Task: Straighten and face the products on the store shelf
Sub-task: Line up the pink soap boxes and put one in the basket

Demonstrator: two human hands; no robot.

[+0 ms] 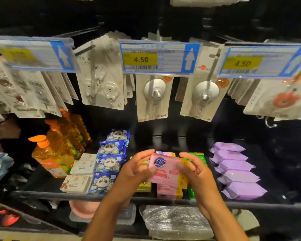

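Observation:
A pink soap pack [166,169] with a purple logo and a yellow band is held above the dark shelf [59,194], its face tilted toward me. My left hand [137,169] grips its left end and my right hand [195,168] grips its right end. Below it another pink soap pack [169,191] lies at the shelf's front edge, with yellow packs [144,186] to its left and green packs [197,156] to its right, partly hidden by my hands.
Blue panda packets [109,164] line up left of the soaps, then white boxes [80,183] and orange pump bottles [54,153]. Purple wipe packs [238,171] sit at right. Hook cards [153,98] and price tags [159,59] hang overhead. Plastic-wrapped goods [175,221] fill the lower shelf.

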